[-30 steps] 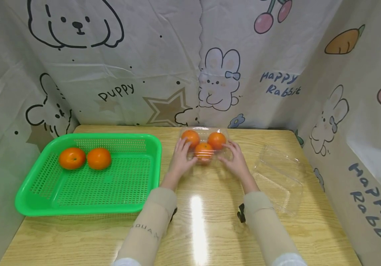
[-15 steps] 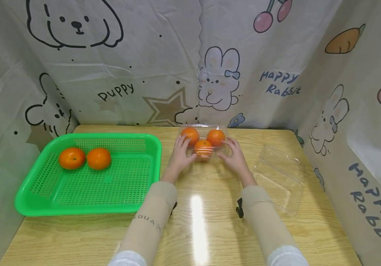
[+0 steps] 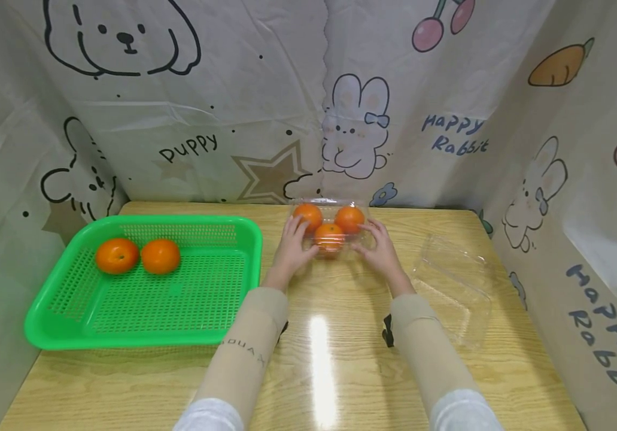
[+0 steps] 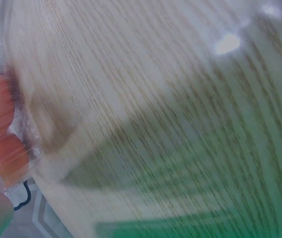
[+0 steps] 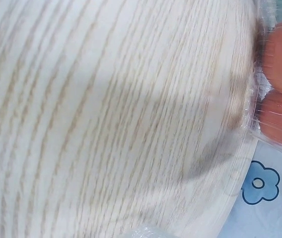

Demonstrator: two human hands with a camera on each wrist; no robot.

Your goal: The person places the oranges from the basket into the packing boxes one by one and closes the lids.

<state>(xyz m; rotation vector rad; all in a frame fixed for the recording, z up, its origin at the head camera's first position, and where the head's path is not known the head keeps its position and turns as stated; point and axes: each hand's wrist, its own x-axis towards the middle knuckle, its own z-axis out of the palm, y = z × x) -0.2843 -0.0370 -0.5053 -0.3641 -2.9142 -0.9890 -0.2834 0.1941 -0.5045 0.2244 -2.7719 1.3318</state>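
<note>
Clear box [image 3: 332, 234] of three oranges [image 3: 330, 236], slid toward the worktop's [image 3: 340, 335] far edge
We note left hand [image 3: 292, 248] and right hand [image 3: 380, 251] still grasping its sides, box further back than before

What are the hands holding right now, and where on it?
Both hold the clear box of oranges: left hand on its left side, right hand on its right.

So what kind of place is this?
Probably a small tabletop work corner: a wooden table walled by cartoon curtains, with a green basket and oranges in a clear box.
</note>
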